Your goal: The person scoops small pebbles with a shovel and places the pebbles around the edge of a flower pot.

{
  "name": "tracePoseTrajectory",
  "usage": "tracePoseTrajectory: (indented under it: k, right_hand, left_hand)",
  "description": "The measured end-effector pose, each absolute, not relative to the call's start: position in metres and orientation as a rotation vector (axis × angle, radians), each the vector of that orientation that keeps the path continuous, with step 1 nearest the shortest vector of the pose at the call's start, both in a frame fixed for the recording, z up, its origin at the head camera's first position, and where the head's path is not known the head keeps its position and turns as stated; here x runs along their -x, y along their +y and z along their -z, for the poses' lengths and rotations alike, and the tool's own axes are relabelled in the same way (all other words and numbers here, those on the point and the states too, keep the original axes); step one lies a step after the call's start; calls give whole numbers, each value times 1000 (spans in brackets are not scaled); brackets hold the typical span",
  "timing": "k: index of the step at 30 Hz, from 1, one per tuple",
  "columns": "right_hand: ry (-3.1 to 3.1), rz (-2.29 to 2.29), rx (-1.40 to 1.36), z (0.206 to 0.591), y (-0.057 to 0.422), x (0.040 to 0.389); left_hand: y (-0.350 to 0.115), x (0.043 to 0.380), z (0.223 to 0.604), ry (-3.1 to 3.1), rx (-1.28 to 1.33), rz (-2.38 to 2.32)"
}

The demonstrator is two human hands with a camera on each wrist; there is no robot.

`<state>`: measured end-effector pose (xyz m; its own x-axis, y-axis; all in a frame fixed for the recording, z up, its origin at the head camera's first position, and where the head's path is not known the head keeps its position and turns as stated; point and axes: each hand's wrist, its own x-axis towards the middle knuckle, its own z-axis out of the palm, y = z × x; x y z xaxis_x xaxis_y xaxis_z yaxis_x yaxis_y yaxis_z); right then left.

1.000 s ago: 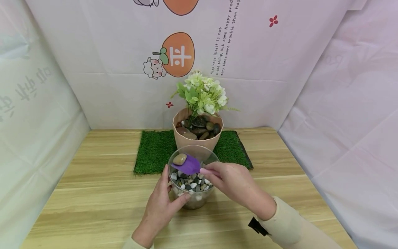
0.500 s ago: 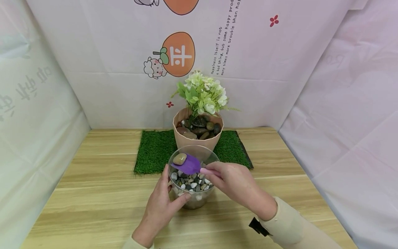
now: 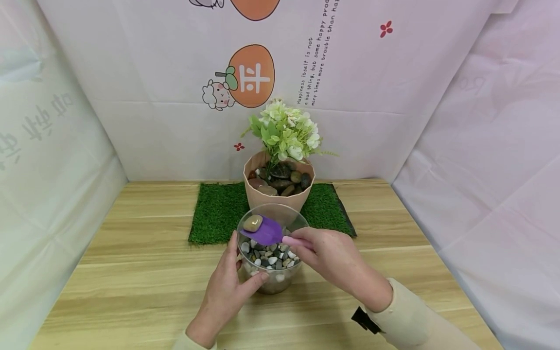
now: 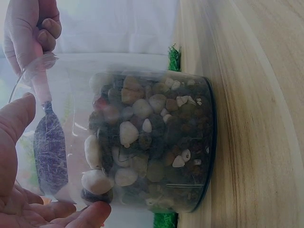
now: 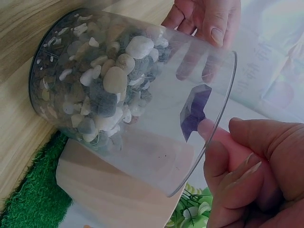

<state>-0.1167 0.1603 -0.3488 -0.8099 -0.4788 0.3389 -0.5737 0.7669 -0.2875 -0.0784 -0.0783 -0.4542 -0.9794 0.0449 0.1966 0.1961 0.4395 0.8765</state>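
Note:
In the head view, my left hand (image 3: 227, 282) holds the side of a clear round container (image 3: 284, 279), thumb toward the front and fingers on the left wall. White, grey and brown pebbles (image 3: 272, 261) fill its lower part. My right hand (image 3: 334, 257) grips the pink handle of a small shovel (image 3: 270, 232) from the right. Its purple blade lies level with the container's mouth, above the pebbles. One smooth tan stone (image 3: 253, 223) rests at the blade's tip. Through the clear wall, the right wrist view shows the blade (image 5: 194, 111) inside the rim, with left fingers behind.
Just behind the container stands a peach flowerpot (image 3: 280, 200) with dark stones (image 3: 280, 185) and pale green-white flowers (image 3: 290, 133). A green turf mat (image 3: 214, 214) lies under the pot on the wooden table (image 3: 144, 272). Printed white cloth (image 3: 166, 136) closes off the back and sides.

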Motion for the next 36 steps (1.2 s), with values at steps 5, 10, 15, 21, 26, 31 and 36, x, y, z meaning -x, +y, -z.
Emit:
tracePoseTrajectory:
  k: [5,10,15,21,26,31,36]
  right_hand:
    - [-2708,-588,-827,349,162,115]
    - [-2696,-600,-833,349,165,114]
    - [-2664,-584,-831,344,168,114]
    - [-2666,-592,-809,329,171,118]
    - [-2712,-607,-786,314,172,126]
    - [-2766,-637,-732,301,170,139]
    - [-2776,-630,-708,293,167,154]
  left_hand:
    - [-78,79,454,-2537,223,1570]
    - [-79,78,454,-2543,217,1570]
    - [-79,77,453,-2557,203,1577]
    - [-79,77,453,-2558,198,1588]
    - [-79,78,454,-2559,194,1583]
    - [-79,78,455,-2556,201,1570]
    - [-79,79,456,-2539,220,1560]
